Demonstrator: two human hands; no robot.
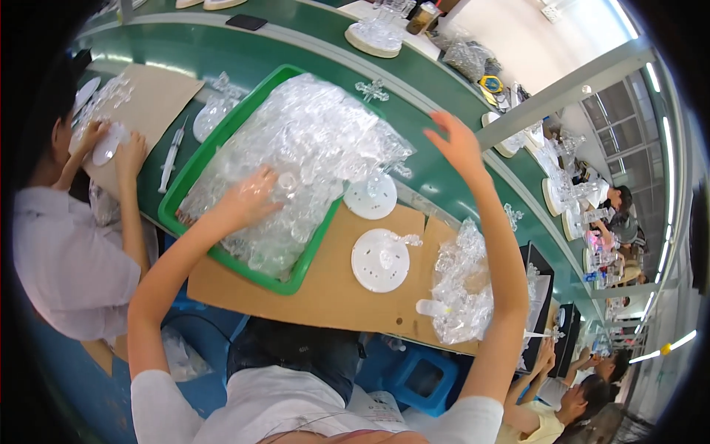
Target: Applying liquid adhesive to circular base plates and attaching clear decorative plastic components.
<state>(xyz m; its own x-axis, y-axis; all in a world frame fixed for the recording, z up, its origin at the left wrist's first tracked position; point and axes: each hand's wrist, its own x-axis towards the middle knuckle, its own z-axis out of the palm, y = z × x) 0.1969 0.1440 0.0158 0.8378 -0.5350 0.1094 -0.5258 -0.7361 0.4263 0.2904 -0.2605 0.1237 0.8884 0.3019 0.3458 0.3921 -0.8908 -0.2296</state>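
Note:
My left hand lies over the heap of clear plastic pieces and film in a green tray. Its fingers look spread and slightly blurred, and I see nothing gripped in them. Raised beyond the tray's right side, my right hand is open, thumb apart from the fingers, holding nothing. A white round disc with slots lies on the cardboard, a clear piece on top of it. Another white disc is by the tray's right edge. A clear flower-shaped plastic piece sits near the tray's far corner.
Clear wrapped pieces lie right of the discs, beside a black tray. At left, a co-worker handles a white disc near a syringe. A metal rail borders the green bench. A blue stool stands below.

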